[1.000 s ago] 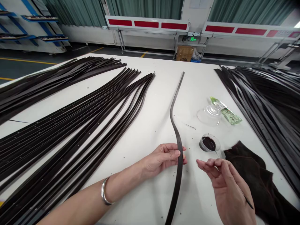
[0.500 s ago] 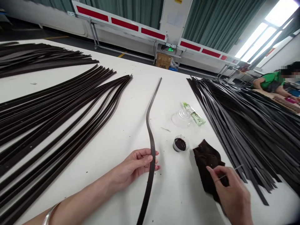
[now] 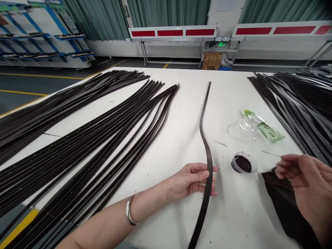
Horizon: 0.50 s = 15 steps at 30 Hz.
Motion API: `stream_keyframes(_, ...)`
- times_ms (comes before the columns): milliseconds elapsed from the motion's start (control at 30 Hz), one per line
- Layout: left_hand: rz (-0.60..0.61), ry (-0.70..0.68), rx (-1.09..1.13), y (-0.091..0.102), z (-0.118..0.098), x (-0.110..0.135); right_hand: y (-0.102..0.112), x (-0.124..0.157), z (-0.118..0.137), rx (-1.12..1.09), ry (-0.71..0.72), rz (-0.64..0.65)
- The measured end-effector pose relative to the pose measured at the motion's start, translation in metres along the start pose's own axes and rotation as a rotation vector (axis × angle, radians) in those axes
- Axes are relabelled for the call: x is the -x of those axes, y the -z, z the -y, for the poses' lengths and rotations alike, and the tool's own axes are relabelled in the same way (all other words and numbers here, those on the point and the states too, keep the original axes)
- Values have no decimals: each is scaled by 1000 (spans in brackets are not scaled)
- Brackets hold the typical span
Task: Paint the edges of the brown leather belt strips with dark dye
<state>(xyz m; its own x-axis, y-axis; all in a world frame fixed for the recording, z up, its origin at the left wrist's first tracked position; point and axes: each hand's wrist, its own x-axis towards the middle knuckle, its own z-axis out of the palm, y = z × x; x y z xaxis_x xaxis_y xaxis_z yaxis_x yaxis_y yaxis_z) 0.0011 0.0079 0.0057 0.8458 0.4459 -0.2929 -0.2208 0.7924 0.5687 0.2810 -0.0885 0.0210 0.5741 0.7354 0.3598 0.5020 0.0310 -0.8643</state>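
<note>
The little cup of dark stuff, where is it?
In the head view, the cup sits right of centre, between the held strip and the right hand.

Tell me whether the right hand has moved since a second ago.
Yes: against the cup, the right hand has moved right and up the picture.

Hands (image 3: 190, 180) (image 3: 310, 183) apart — dark strap (image 3: 208, 154) left, thin tool (image 3: 271, 153) right
</note>
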Motion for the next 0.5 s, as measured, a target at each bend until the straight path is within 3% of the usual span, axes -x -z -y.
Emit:
stream_keyframes(67, -42, -1, -3, -2, 2, 0, -8, -5, 12, -157, -129, 53)
stream_keyframes(133, -96, -4, -8, -6, 3, 0, -14, -9, 17, -54, -139, 80)
stream_keyframes(267, -216, 27, -30, -11, 3, 0, -24, -11, 15, 289, 75, 144)
stream_keyframes(500, -250, 77, -28, -10, 0, -2, -38, -10, 5, 380, 267, 254)
